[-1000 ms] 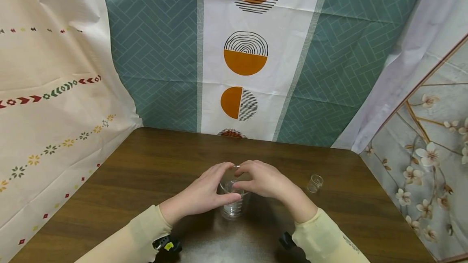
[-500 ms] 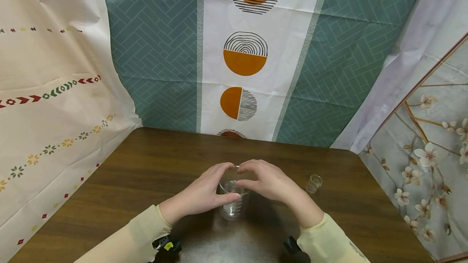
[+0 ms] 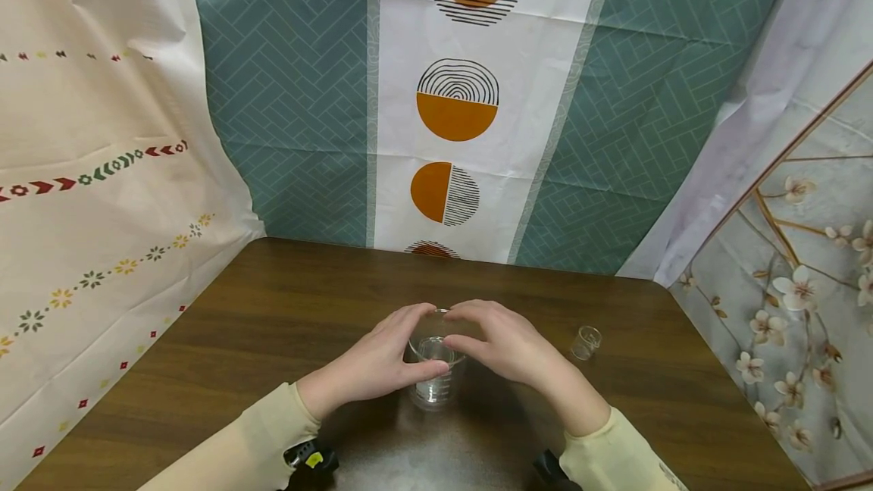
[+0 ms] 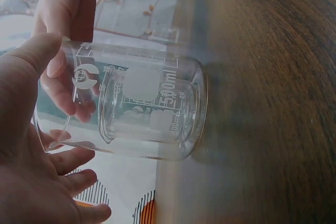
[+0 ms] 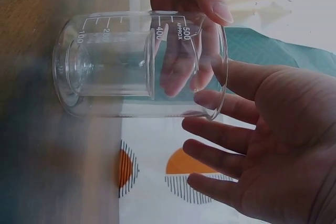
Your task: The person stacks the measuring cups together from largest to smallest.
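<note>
A clear glass beaker [image 3: 433,402] marked 500ml stands upright on the table before me. Inside it sits a smaller glass beaker [image 4: 149,114], also upright. My left hand [image 3: 382,361] holds the large beaker near its rim, thumb on the near side and index finger at the far side. At the right side of that rim is my right hand [image 3: 503,343], its fingers relaxed and spread in the right wrist view; its index fingertip is at or very near the rim. Whether it touches the glass, I cannot tell.
Another small glass beaker [image 3: 586,342] stands to the right on the brown wooden table [image 3: 273,309]. Patterned cloths hang behind the table and along its left and right sides.
My right hand has drawn slightly right, its thumb shifting away from over the beaker's mouth. The left hand and the beakers stay where they were.
</note>
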`<control>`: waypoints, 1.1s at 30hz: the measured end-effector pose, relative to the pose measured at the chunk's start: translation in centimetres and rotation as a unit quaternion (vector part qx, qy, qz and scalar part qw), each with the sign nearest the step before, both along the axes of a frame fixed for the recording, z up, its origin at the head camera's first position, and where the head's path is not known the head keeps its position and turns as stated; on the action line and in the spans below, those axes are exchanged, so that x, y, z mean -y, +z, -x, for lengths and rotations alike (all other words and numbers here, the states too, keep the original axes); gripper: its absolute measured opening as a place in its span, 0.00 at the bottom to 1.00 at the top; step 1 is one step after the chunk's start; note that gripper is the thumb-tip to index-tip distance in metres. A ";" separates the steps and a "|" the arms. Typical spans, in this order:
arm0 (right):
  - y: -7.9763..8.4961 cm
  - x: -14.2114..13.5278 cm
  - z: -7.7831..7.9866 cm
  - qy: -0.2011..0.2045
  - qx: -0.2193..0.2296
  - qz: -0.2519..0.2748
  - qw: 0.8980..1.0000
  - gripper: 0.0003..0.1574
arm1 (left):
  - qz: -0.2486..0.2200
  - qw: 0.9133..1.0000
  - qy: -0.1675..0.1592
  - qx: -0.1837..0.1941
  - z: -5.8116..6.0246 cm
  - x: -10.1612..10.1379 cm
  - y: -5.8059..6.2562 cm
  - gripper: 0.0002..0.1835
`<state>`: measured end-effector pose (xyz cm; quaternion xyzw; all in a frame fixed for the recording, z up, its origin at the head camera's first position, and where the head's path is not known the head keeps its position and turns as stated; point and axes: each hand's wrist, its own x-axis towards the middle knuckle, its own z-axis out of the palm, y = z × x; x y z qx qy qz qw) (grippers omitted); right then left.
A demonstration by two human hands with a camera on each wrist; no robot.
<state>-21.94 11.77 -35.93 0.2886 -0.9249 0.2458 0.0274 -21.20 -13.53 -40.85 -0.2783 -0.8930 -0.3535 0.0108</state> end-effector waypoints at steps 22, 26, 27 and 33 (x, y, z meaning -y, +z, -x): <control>-0.8 -0.7 -0.5 -0.007 0.009 0.024 1.000 0.27 | 0.001 1.000 0.002 0.004 0.0 0.0 0.0 0.54; -0.9 -0.8 -0.5 -0.004 0.004 0.027 1.000 0.27 | 0.001 1.000 0.002 0.005 0.0 0.0 0.0 0.53; -0.9 -0.8 -0.5 -0.003 0.002 0.028 1.000 0.27 | 0.000 1.000 0.002 0.005 0.0 -0.1 0.0 0.53; -0.9 -1.0 -0.6 -0.007 -0.002 0.027 1.000 0.27 | -0.003 1.000 0.000 0.001 0.1 -0.1 -0.1 0.52</control>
